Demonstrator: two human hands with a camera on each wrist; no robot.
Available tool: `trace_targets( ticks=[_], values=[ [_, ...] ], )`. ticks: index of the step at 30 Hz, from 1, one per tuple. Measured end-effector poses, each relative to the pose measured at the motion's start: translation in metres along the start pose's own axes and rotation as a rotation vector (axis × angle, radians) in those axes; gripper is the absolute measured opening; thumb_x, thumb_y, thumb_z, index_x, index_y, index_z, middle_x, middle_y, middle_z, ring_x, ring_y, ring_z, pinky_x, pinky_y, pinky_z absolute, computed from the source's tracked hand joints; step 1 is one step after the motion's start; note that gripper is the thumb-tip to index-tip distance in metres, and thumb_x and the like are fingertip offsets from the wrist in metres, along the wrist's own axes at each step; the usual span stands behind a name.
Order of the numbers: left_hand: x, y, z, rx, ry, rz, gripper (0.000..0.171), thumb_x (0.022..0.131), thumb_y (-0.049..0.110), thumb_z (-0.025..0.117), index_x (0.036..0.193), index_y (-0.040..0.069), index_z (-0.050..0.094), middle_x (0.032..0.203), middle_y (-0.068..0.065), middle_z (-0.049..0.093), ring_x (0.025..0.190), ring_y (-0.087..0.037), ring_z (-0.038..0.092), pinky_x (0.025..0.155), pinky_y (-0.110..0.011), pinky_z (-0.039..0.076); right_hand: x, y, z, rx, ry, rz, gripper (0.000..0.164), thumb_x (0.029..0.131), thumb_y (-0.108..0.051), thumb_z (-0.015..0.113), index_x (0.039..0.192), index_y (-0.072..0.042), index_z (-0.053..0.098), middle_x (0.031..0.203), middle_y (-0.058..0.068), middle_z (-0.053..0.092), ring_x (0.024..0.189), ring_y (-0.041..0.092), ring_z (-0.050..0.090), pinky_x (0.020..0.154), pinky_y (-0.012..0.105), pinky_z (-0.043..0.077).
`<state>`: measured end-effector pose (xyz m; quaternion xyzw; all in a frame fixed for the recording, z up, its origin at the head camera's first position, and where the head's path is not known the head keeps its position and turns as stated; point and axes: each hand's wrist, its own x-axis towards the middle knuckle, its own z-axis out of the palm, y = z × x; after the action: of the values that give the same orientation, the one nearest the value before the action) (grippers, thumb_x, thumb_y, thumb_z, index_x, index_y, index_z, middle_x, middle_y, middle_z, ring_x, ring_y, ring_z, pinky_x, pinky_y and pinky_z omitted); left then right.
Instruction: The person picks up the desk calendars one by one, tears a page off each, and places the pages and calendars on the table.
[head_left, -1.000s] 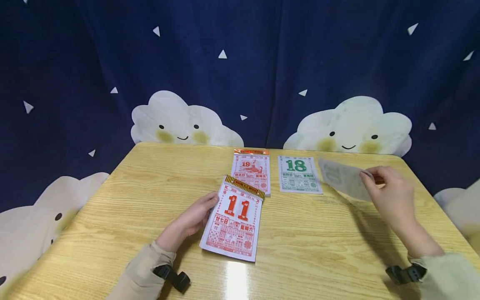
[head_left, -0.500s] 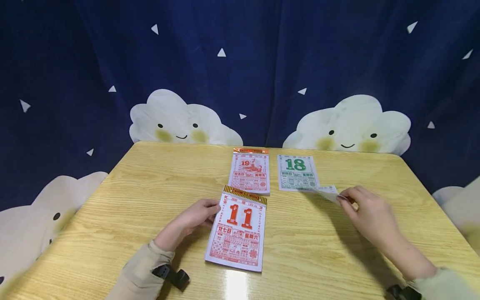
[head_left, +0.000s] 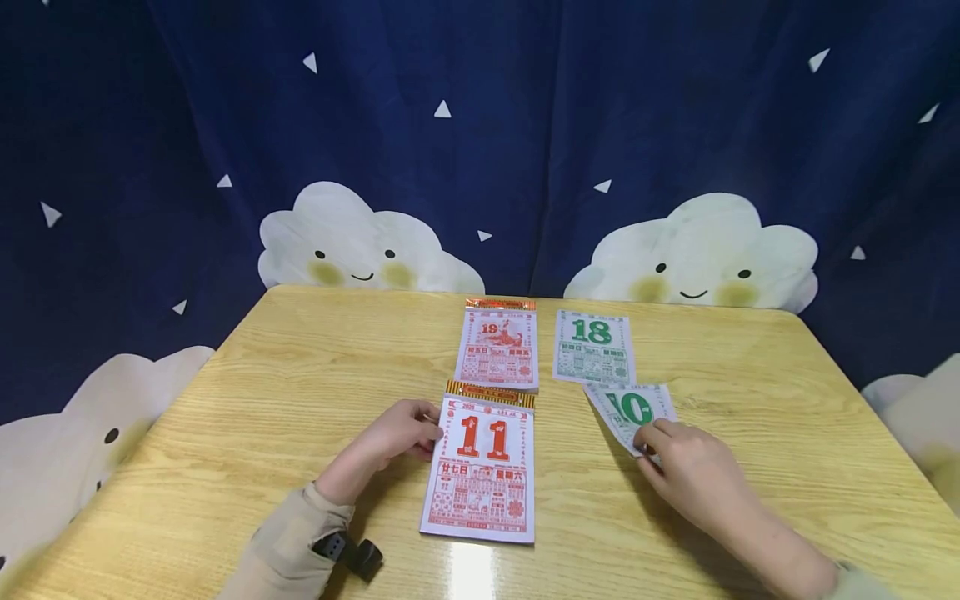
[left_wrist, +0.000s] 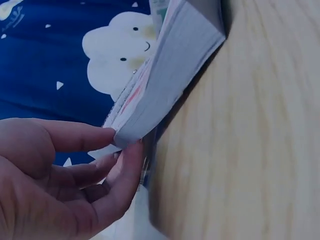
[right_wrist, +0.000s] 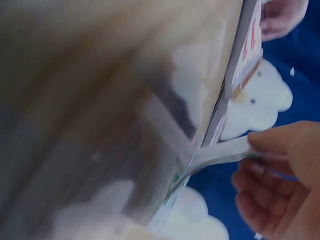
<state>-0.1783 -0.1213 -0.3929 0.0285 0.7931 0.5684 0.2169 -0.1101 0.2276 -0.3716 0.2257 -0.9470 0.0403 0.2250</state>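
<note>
My left hand (head_left: 393, 435) holds the left edge of a thick tear-off calendar (head_left: 480, 475) showing a red 11. In the left wrist view the thumb and fingers (left_wrist: 82, 137) pinch the edge of its page block (left_wrist: 172, 75). With thumb and fingertips my right hand (head_left: 693, 471) pinches the lower part of a loose calendar page (head_left: 626, 407) printed with a green 10. That page bends up toward the hand, its top edge just below another loose page (head_left: 594, 346) with a green 18. Seen from the right wrist, the pinched page (right_wrist: 225, 151) curves away from the fingertips.
Behind the 11 calendar lies a second tear-off calendar (head_left: 498, 350) with a red 19 and a shiny red-gold header. All lie on a wooden table (head_left: 315, 358). A dark blue curtain (head_left: 420, 150) with cloud faces hangs behind its far edge.
My right hand has moved left and nearer, bringing the green 10 page from the right of the 18 page to below it. The 11 calendar has shifted slightly nearer and straightened.
</note>
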Motion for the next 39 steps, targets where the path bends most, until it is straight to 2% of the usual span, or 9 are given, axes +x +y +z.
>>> trace_targets(
  ticks=[2, 8, 11, 16, 22, 25, 29, 39],
  values=[
    [0.000, 0.001, 0.001, 0.016, 0.024, -0.017, 0.026, 0.081, -0.003, 0.055, 0.105, -0.012, 0.054, 0.080, -0.016, 0.063, 0.061, -0.015, 0.059, 0.062, -0.033, 0.056, -0.002, -0.009, 0.000, -0.018, -0.005, -0.004, 0.018, 0.064, -0.013, 0.076, 0.069, -0.013, 0.058, 0.063, -0.008, 0.050, 0.053, 0.003, 0.042, 0.045, 0.021, 0.037],
    [0.002, 0.000, 0.002, 0.016, 0.049, -0.035, 0.022, 0.081, -0.005, 0.054, 0.102, -0.012, 0.057, 0.080, -0.016, 0.063, 0.060, -0.016, 0.060, 0.061, -0.033, 0.056, -0.006, -0.031, -0.001, -0.064, 0.079, -0.044, 0.020, 0.060, -0.010, 0.076, 0.069, -0.009, 0.057, 0.061, -0.003, 0.053, 0.051, 0.009, 0.045, 0.044, 0.025, 0.039],
    [0.003, -0.001, 0.003, 0.013, 0.065, -0.037, 0.021, 0.080, -0.005, 0.054, 0.100, -0.013, 0.057, 0.080, -0.016, 0.064, 0.061, -0.016, 0.061, 0.061, -0.033, 0.056, -0.006, -0.039, 0.001, -0.057, 0.062, -0.064, 0.021, 0.060, -0.012, 0.076, 0.070, -0.010, 0.058, 0.062, -0.003, 0.054, 0.053, 0.009, 0.048, 0.046, 0.026, 0.041],
    [0.007, -0.001, 0.006, -0.006, 0.096, -0.054, 0.018, 0.080, -0.006, 0.055, 0.097, -0.011, 0.058, 0.078, -0.017, 0.063, 0.059, -0.017, 0.061, 0.059, -0.033, 0.056, -0.006, -0.050, 0.007, -0.032, -0.046, -0.052, 0.020, 0.063, -0.019, 0.077, 0.072, -0.014, 0.060, 0.063, -0.009, 0.051, 0.056, 0.005, 0.047, 0.051, 0.024, 0.044],
    [0.013, 0.002, 0.009, 0.012, 0.136, -0.073, 0.017, 0.080, -0.005, 0.056, 0.096, -0.010, 0.058, 0.080, -0.017, 0.062, 0.060, -0.018, 0.061, 0.059, -0.032, 0.056, -0.002, -0.059, 0.012, 0.061, -0.260, 0.031, 0.019, 0.070, -0.028, 0.074, 0.073, -0.018, 0.057, 0.062, -0.014, 0.041, 0.054, 0.001, 0.035, 0.047, 0.018, 0.032],
    [0.014, 0.002, 0.010, 0.018, 0.138, -0.081, 0.016, 0.080, -0.005, 0.056, 0.096, -0.010, 0.058, 0.081, -0.018, 0.062, 0.061, -0.018, 0.061, 0.059, -0.032, 0.056, -0.002, -0.059, 0.016, 0.119, -0.300, 0.018, 0.021, 0.072, -0.031, 0.073, 0.074, -0.018, 0.057, 0.064, -0.014, 0.041, 0.055, 0.001, 0.035, 0.047, 0.019, 0.031],
    [0.014, 0.001, 0.010, 0.015, 0.136, -0.085, 0.017, 0.080, -0.005, 0.056, 0.096, -0.010, 0.058, 0.082, -0.018, 0.062, 0.061, -0.019, 0.061, 0.059, -0.033, 0.056, -0.002, -0.058, 0.019, 0.170, -0.326, -0.017, 0.021, 0.073, -0.033, 0.072, 0.077, -0.017, 0.059, 0.068, -0.012, 0.046, 0.058, 0.001, 0.040, 0.049, 0.021, 0.037],
    [0.015, 0.006, 0.013, 0.041, 0.141, -0.080, 0.016, 0.080, -0.006, 0.058, 0.096, -0.011, 0.058, 0.078, -0.018, 0.062, 0.059, -0.019, 0.063, 0.058, -0.032, 0.056, -0.001, -0.057, 0.018, 0.240, -0.404, 0.003, 0.021, 0.074, -0.030, 0.072, 0.084, -0.014, 0.062, 0.073, -0.009, 0.047, 0.061, 0.003, 0.038, 0.050, 0.020, 0.036]
  ],
)
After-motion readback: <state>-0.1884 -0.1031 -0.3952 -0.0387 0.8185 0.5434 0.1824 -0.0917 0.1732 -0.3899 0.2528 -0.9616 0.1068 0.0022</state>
